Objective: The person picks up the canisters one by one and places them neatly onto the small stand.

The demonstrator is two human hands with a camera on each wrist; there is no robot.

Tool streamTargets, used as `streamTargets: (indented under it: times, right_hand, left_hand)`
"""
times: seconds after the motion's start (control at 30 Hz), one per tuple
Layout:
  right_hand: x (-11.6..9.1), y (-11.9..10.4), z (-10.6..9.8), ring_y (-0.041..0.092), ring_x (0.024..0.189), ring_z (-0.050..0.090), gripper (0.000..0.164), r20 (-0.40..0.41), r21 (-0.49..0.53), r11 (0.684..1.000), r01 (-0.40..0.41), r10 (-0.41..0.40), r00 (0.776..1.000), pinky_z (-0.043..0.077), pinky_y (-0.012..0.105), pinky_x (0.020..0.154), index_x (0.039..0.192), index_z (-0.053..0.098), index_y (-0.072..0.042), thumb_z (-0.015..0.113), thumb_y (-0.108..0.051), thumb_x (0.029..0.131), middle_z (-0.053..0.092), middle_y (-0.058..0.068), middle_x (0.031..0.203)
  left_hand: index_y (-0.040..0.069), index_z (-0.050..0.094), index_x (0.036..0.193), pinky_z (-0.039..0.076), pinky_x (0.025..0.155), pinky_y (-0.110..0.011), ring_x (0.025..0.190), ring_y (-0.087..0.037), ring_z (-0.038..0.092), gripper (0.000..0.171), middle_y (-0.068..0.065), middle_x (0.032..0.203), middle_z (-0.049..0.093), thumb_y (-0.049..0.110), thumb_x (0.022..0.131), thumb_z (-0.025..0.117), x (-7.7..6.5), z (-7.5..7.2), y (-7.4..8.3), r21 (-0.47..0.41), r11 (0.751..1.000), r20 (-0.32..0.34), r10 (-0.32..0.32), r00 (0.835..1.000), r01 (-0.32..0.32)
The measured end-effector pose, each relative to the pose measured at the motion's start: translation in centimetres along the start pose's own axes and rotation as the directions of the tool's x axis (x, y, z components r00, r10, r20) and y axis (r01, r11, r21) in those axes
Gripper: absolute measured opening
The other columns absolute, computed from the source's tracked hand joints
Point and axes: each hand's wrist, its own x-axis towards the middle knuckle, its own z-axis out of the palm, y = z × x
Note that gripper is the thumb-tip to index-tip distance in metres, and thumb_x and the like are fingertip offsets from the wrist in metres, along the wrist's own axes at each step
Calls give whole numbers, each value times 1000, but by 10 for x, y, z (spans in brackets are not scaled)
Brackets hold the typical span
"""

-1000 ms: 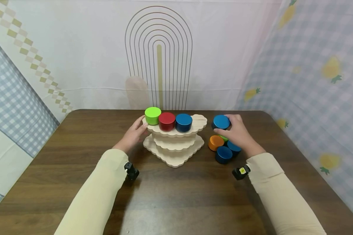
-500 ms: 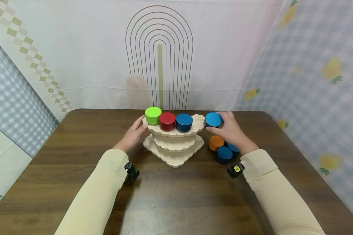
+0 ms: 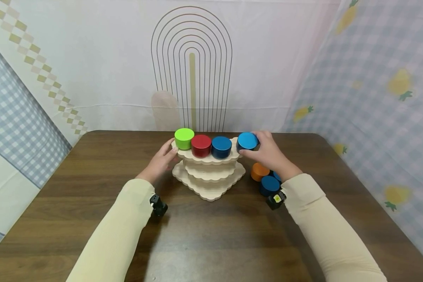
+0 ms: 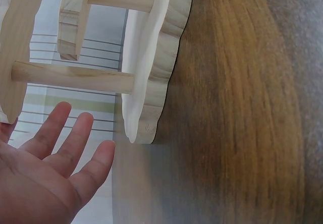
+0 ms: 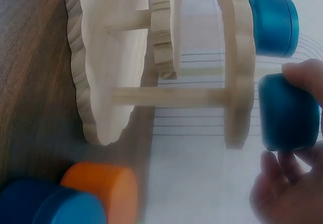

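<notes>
A tiered wooden stand [image 3: 211, 192] with scalloped shelves holds a green tin [image 3: 184, 138], a red tin [image 3: 201, 146] and a dark blue tin [image 3: 221, 147] in a row on its top shelf. My left hand [image 3: 158, 160] grips that shelf's left end between thumb and index finger; in the left wrist view its other fingers [image 4: 75, 143] spread below the shelf. My right hand [image 3: 269, 150] pinches a blue tin [image 3: 247, 141] by its sides at the shelf's right end. The right wrist view shows a narrow gap between this tin [image 5: 288, 112] and the shelf [image 5: 239, 67].
Right of the stand, an orange tin [image 3: 260, 172] and a dark blue tin [image 3: 269, 186] stand on the brown table [image 3: 211, 243]. Another blue tin [image 3: 277, 176] is partly hidden by the right wrist. A patterned cloth [image 3: 120, 78] hangs behind the table.
My right hand has carried the blue tin leftward, from above the tins on the table to the shelf's right end. My left hand stays in place.
</notes>
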Motion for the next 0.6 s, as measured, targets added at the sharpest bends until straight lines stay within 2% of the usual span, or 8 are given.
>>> streamTargets:
  times: [0.6]
  right_hand:
    - [15,-8,7,39,123,38,72,55,19,1000,-14,13,998,37,57,102,142,37,4,70,-28,86,31,25,140]
  left_hand:
    - [20,10,157,31,105,-62,134,-43,37,61,-19,158,19,38,104,37,-1,-1,3,17,1000,-3,-18,1000,18]
